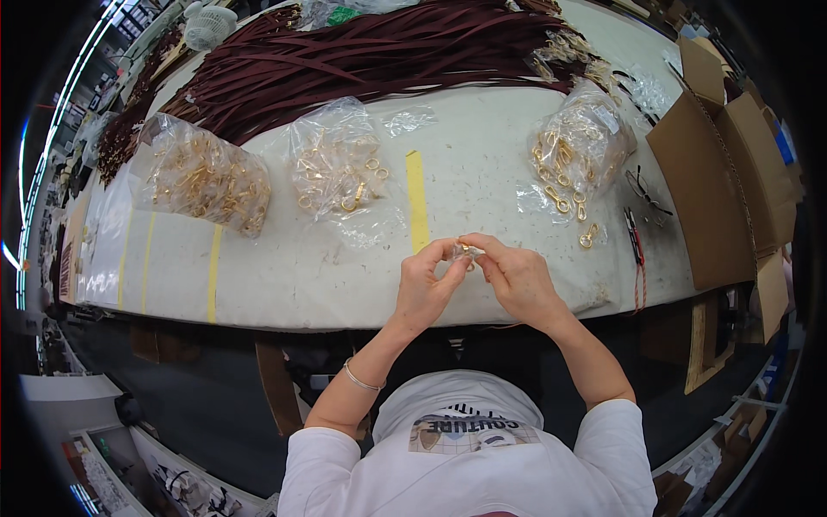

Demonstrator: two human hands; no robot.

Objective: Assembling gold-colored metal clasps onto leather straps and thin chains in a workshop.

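Close together near the table's front edge, my left hand point(428, 277) and my right hand point(519, 280) pinch one small item between thumbs and fingers. It looks like a gold snap hook point(469, 256) with a scrap of clear plastic around it, though my fingertips cover most of it. To the right of my hands, a loose gold snap hook point(588, 235) lies on the table. Beyond it, a clear plastic bag point(579, 142) spills more gold hooks from its mouth. Two other clear bags of gold hooks stand at the left, one bag point(336, 164) nearer the middle and a fuller bag point(202, 177) farther left.
Dark maroon straps point(370, 56) spread across the back of the pale table point(482, 172). Red-handled pliers point(635, 237) and eyeglasses point(646, 189) lie at the right, beside an open cardboard box point(702, 198). Yellow tape strips point(417, 202) mark the tabletop. A white basket point(209, 26) stands far left.
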